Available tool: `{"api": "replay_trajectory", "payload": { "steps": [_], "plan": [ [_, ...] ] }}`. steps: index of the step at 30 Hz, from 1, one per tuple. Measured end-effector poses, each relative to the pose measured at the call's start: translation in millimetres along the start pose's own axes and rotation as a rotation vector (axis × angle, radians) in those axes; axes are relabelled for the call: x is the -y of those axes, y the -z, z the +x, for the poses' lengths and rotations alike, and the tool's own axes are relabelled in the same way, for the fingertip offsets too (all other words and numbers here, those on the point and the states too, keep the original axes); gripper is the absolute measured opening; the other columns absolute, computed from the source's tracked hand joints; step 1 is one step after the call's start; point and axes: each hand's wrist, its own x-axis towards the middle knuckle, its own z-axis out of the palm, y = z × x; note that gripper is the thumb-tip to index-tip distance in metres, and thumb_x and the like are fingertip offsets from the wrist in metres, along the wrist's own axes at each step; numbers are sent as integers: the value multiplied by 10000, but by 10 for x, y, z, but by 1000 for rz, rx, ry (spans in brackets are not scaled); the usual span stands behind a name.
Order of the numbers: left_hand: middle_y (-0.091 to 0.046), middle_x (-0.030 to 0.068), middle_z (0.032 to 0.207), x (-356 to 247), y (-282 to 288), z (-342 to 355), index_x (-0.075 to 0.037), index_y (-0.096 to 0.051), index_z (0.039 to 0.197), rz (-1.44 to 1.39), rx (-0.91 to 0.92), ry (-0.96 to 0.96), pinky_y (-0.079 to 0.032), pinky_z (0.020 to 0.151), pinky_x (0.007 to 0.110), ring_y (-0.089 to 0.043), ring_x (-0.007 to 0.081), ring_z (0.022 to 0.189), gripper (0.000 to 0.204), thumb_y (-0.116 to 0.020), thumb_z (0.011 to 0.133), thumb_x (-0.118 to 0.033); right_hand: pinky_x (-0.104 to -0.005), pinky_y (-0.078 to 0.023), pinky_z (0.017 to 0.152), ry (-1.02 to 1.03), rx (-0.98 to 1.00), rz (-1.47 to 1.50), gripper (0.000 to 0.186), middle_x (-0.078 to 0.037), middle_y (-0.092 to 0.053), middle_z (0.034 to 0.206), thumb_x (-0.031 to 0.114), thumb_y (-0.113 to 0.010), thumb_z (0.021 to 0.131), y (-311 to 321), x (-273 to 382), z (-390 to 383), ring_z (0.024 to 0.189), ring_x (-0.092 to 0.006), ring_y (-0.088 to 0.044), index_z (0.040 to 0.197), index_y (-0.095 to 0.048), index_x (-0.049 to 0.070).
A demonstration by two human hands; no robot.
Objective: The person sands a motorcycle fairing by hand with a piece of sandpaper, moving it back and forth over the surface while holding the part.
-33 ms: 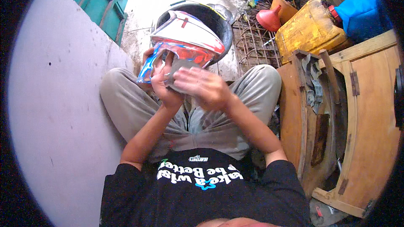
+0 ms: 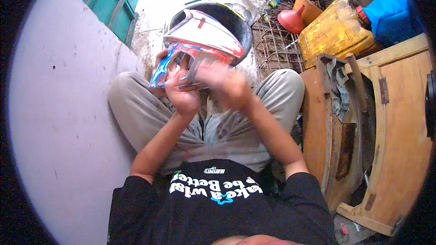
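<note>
My left hand [image 2: 181, 95] has its fingers curled round the edge of the helmet [image 2: 204, 29] — some are in its front hole, and others show on its outer left side. My right hand [image 2: 229, 86] is all blurry, up against the low right part of the helmet. I can't tell if those fingers are wide or pinched. A bit of something grey [image 2: 190, 69] shows between my two hands, but it is too smeary for me to say what it is.

The helmet is just past my fingers, tipped over, with a white top and blue and red near my left fingers. Right behind it, farther from my fingers, is a round black tub [image 2: 247, 41].

Past my right fingers lies a rusty bar grid [image 2: 277, 47]. Farther that way are a red funnel [image 2: 291, 19], a dirty yellow can [image 2: 334, 31] and a puffy blue thing [image 2: 393, 16]. Well to the right of my fingers is a brown wooden door [image 2: 404, 109].

Left of my fingers is a pale wall [image 2: 68, 86] — and a green metal gate [image 2: 104, 4] is past it. My grey pants [image 2: 136, 104] are under my hands, knees out to both sides.
</note>
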Motion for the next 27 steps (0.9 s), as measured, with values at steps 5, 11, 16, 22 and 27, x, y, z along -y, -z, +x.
{"api": "replay_trajectory", "payload": {
  "steps": [5,11,16,22,27],
  "plan": [
    [-672,116,918,202,802,120,-42,-614,954,149,25,-136,-539,825,386,-650,219,844,352,-396,949,-319,-456,-504,1035,-69,-98,45,315,-136,-684,1243,81,-548,907,-126,125,1,1185,-287,-651,1196,-672,60],
    [-641,100,875,143,549,17,-19,-547,1101,93,96,-82,-538,796,385,-637,210,808,385,-376,1003,-349,-461,-487,1032,-242,-103,-53,315,-208,-669,1220,51,-547,938,-48,-19,57,1200,-369,-622,1234,-640,-5],
    [-588,47,811,83,389,-45,-93,-539,988,311,54,-13,-498,770,369,-594,202,774,304,-402,973,-364,-451,-492,1040,-366,-81,-10,380,-191,-654,1265,21,-564,877,47,-158,29,1188,-341,-636,1251,-632,14],
    [-633,76,974,176,192,10,-85,-570,1042,219,-7,-153,-500,854,385,-612,205,923,318,-405,965,-346,-460,-502,1036,-88,-61,-56,335,-148,-681,1236,50,-559,905,-29,-105,-84,1173,-294,-654,1225,-660,59],
    [-658,100,1002,28,491,12,-28,-548,1187,11,65,-1,-517,871,395,-641,234,916,395,-415,971,-332,-461,-514,1011,-334,-103,-23,342,-170,-686,1209,26,-547,890,4,-185,-38,1158,-327,-657,1213,-658,43]
  ]
}}
